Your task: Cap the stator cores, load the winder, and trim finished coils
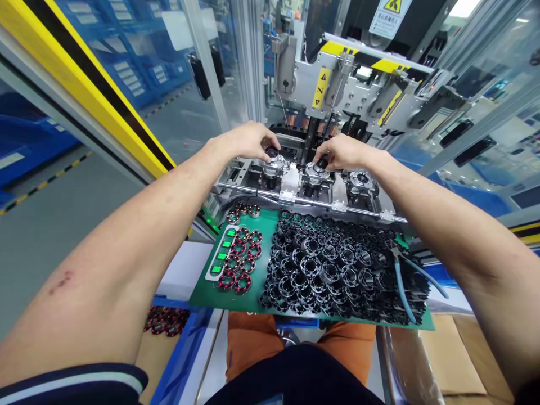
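Note:
My left hand (pixel 254 140) has its thumb and fingers closed around a black stator core (pixel 272 152) at the left round metal holder (pixel 274 163) of the machine. At the middle holder (pixel 313 172), my right hand (pixel 342 151) grips another dark stator core (pixel 322 164), partly hidden by the fingers. To the right, a third holder (pixel 361 181) carries a slotted ring that neither hand touches. Below the hands, many bare black stator cores (pixel 311 265) are piled on a green board (pixel 257 301). Copper-wound stators (pixel 247 264) lie in rows at its left.
Pliers with blue handles (pixel 400 284) lie on the pile's right side. A panel with several green-lit buttons (pixel 221 256) sits at the board's left. Machine heads with yellow markings (pixel 321 88) hang above the holders. A blue bin (pixel 185 351) with wound stators stands lower left.

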{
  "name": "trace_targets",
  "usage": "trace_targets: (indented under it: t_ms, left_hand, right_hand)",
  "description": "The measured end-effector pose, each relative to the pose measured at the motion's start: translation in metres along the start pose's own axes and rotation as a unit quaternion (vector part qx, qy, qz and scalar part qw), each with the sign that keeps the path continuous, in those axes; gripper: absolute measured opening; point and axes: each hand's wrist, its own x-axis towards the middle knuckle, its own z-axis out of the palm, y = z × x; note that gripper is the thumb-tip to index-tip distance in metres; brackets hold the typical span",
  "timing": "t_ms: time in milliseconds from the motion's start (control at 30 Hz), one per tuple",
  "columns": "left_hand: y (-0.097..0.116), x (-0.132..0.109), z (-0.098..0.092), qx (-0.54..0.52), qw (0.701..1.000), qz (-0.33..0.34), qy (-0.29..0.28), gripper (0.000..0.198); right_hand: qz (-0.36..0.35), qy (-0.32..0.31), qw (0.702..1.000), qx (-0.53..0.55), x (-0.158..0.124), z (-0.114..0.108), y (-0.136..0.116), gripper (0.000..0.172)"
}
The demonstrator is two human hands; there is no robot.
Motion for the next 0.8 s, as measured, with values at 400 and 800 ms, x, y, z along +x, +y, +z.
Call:
trace_targets:
  t_ms: [400,800]
  left_hand:
    - [-0.009,0.013,0.004,0.053,0.998,0.014,-0.018,0.059]
    - [0.028,-0.073,0.073,0.024,0.993,0.021,0.115,0.09]
  right_hand:
    - [-0.014,-0.028,0.999,-0.012,0.011,-0.002,-0.003,0.044]
    - [0.082,0.064,0.994,-0.045,-0.044,0.067,-0.051,0.087]
